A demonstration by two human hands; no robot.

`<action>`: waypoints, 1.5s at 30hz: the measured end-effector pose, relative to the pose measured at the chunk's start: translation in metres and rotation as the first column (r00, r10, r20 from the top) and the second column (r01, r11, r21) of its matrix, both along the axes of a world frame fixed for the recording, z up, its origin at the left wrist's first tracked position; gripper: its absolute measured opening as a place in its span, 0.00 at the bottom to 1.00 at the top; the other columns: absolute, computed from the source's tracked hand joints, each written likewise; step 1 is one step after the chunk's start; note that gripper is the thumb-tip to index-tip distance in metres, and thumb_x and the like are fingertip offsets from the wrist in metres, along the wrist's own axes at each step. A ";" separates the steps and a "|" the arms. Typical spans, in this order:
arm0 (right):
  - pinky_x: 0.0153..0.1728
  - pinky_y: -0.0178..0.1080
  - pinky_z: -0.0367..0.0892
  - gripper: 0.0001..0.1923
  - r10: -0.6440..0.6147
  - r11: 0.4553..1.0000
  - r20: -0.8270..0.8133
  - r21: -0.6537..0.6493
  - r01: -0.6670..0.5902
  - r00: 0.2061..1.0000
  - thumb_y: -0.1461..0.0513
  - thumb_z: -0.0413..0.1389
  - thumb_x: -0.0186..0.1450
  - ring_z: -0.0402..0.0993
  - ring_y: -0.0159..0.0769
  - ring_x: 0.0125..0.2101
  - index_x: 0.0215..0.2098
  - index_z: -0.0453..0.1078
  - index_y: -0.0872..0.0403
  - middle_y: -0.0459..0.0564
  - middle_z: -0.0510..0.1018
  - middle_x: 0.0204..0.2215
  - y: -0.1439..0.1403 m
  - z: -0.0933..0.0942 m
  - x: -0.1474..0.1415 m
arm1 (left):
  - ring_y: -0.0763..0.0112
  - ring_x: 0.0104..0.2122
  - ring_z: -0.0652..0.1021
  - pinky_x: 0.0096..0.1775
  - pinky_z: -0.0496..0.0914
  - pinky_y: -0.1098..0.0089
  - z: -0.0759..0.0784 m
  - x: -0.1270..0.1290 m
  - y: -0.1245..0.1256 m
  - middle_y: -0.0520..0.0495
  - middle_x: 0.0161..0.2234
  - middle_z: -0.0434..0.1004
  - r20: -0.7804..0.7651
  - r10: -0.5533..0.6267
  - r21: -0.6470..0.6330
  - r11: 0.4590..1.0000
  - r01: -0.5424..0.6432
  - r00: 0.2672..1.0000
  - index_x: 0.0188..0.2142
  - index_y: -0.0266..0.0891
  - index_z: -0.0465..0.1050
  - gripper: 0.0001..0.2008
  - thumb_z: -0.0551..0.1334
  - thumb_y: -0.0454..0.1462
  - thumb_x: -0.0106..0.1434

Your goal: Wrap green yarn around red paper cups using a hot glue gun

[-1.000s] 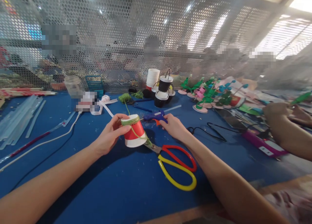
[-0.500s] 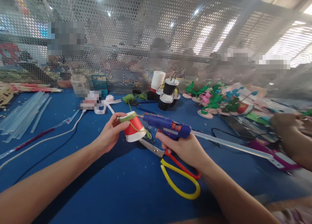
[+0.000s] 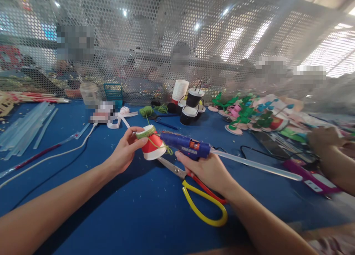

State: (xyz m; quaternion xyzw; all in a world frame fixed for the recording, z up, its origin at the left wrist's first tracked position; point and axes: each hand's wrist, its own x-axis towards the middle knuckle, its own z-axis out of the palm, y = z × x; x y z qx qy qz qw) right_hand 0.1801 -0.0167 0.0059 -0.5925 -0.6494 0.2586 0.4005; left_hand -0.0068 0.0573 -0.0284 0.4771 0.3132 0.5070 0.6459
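Observation:
My left hand (image 3: 126,149) grips a red and white paper cup (image 3: 153,148), tilted, with green yarn (image 3: 149,131) wound round its upper end and a loose tail hanging at its right side. In my right hand (image 3: 209,170) is a blue hot glue gun (image 3: 183,142), its nozzle pointing left at the cup, close to the yarn; whether it touches I cannot tell. A long clear glue stick (image 3: 257,164) sticks out of the gun's back. Beneath my right hand lie scissors (image 3: 205,207) with one yellow and one red handle, blades toward the cup.
Glue sticks (image 3: 30,127) and a white cable (image 3: 69,154) lie left. Behind stand a green yarn ball (image 3: 146,111), stacked white cups (image 3: 181,90) and black cups (image 3: 190,115). Craft plants (image 3: 245,116), a purple power strip (image 3: 310,177) and another person's arm (image 3: 330,151) are at right.
The glue gun has shifted left and its nozzle is nearer the cup's yarn band. The cup has tipped slightly in my left hand. The scissors lie where they were.

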 end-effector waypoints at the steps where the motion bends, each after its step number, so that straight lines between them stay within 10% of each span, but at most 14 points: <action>1: 0.14 0.31 0.61 0.12 -0.003 1.000 -0.013 -0.021 0.003 1.000 0.57 0.52 0.55 0.63 0.29 0.11 0.16 0.61 0.52 0.40 0.65 0.08 0.000 0.000 0.000 | 0.72 0.35 0.73 0.38 0.63 0.70 0.000 0.000 0.000 0.52 0.34 0.75 0.000 -0.002 0.001 1.000 0.002 1.000 0.34 0.42 0.65 0.14 0.67 0.36 0.48; 45: 0.14 0.31 0.60 0.12 -0.031 0.991 -0.125 -0.133 0.014 0.992 0.57 0.54 0.54 0.61 0.27 0.11 0.15 0.60 0.52 0.40 0.63 0.08 -0.004 0.007 -0.003 | 0.70 0.36 0.72 0.38 0.62 0.70 0.002 -0.001 0.000 0.52 0.34 0.75 -0.002 -0.038 0.002 0.999 0.038 0.999 0.34 0.42 0.66 0.14 0.67 0.35 0.48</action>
